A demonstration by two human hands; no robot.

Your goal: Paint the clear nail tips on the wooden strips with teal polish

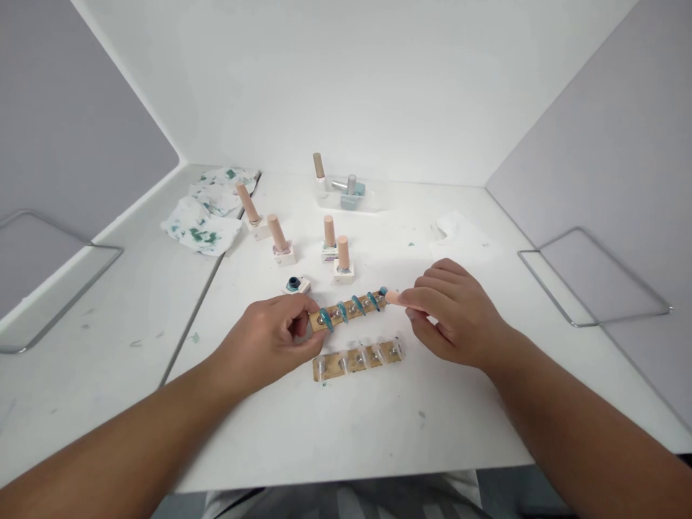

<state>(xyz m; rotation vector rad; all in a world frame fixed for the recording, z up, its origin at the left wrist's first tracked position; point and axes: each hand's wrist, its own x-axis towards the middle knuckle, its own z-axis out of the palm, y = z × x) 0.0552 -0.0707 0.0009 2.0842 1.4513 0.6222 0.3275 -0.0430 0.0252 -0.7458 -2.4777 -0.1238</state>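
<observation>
My left hand pinches the left end of a wooden nail stand, which carries several teal false nails on round metal mounts. Between the thumb and fingers of my right hand is a nail polish brush with a pinkish cap handle. Its tip is at the nail on the stand's right end; whether it touches cannot be told. An uncapped polish bottle with a dark blue neck lies just beyond my left hand. Nearer to me, a second nail stand with several clear false nails lies on the table.
Several capped polish bottles stand beyond my hands. A clear tray with more bottles is at the back wall. Stained tissues lie at left, a white tissue at right. Wire frames stick out from both side panels.
</observation>
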